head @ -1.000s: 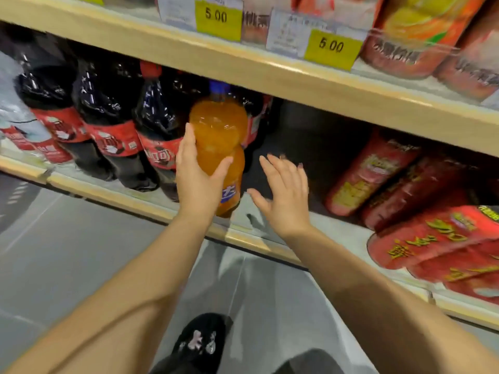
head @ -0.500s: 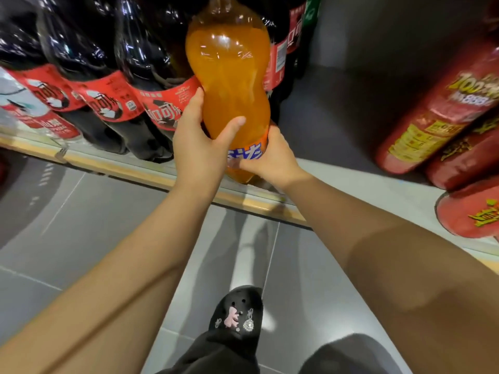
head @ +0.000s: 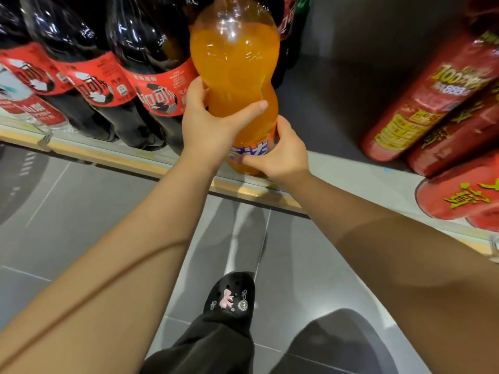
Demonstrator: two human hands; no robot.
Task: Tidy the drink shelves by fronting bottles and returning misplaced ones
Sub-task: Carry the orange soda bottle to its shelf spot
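— What are the hands doing?

— Both are gripping the orange soda bottle. The left hand is wrapping around its narrow waist, thumb lying across the front, fingers curling behind on the side nearest the cola. The right hand is closing around the lower part, over the blue and white label.

— And where is the bottle sitting?

— At the front edge of the shelf, just right of the row of cola bottles with red labels, touching or nearly touching the nearest one. It is standing roughly upright, leaning a little toward the camera. Whether its base is resting on the shelf or hanging just above it, I cannot tell; the right hand is covering that part.

— What is lying on the other side?

— A bare grey stretch of shelf, then red packaged rolls lying on their sides, well apart from the bottle.

— Anything below?

— Grey floor tiles, and a black clog with small charms on it, under dark trouser legs.
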